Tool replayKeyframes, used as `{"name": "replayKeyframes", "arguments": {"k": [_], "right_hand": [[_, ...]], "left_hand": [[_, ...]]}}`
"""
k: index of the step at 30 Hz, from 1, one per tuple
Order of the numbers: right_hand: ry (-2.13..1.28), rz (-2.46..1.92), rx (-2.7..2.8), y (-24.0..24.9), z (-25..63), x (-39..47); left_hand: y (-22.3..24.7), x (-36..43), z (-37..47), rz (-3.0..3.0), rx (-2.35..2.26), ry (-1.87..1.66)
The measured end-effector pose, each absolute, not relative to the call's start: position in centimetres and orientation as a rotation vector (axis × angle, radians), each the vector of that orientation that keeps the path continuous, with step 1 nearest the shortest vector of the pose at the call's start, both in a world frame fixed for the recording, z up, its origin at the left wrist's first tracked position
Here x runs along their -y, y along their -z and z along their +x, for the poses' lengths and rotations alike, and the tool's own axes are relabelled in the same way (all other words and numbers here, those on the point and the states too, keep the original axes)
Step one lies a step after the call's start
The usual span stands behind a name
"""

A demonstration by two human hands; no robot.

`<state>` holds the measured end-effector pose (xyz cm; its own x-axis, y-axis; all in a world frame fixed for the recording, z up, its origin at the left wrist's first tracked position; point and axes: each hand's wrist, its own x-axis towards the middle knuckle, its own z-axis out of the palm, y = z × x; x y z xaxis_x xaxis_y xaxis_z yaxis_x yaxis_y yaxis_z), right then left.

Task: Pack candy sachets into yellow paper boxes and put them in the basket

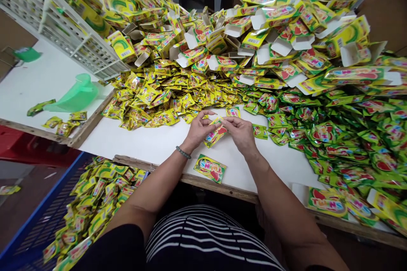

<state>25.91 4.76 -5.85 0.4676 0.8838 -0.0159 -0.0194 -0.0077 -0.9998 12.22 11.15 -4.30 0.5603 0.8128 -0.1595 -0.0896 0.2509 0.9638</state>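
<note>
Over the white tabletop, my left hand (201, 128) and my right hand (240, 131) both have their fingers closed on one small candy box (216, 135). The box is yellow, green and red, tilted, with its upper end partly hidden by my fingertips. Another candy box (210, 168) lies flat near the table's front edge, below my hands. Just beyond my fingers is a small yellow packet (233, 111). A green candy packet (260, 131) lies right of my right hand. Yellow candy packets (165, 97) are heaped behind my left hand, green ones (330, 135) to the right.
Many open-flapped boxes (270, 29) are piled at the back. A white plastic crate (76, 38) leans at the left, near a green scoop (76, 95). Below the table's left front edge, a blue crate (47, 207) holds filled boxes. More boxes (327, 201) lie front right.
</note>
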Motion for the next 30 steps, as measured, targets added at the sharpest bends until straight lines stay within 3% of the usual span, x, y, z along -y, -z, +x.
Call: {"name": "replayKeyframes", "arguments": {"k": [9,15,19,23,26,30], "right_hand": [[-0.999,-1.285,0.806,5.5,26.4,-4.3],[-0.406,-1.425,1.237,4.9,24.7,-3.4],[-0.365,-1.449,1.283,4.6,24.4,-3.4],[-0.41,-1.605,1.092,4.5,26.3,-3.7],[-0.196,-1.925,0.973,5.2,27.8,-4.0],[-0.105,-2.218,1.268,6.8,28.3,-4.7]], "left_hand": [[3.8,-11.2,11.8,1.199,-0.707,-0.708],[4.1,-11.3,11.7,1.13,-0.672,-0.75],[3.7,-11.5,11.4,1.147,-0.678,-0.708],[2.8,-12.0,10.8,1.26,-0.602,-0.403],[2.8,-12.2,10.4,1.363,-0.442,-0.011],[4.1,-12.5,10.5,1.492,-0.436,-0.019]]}}
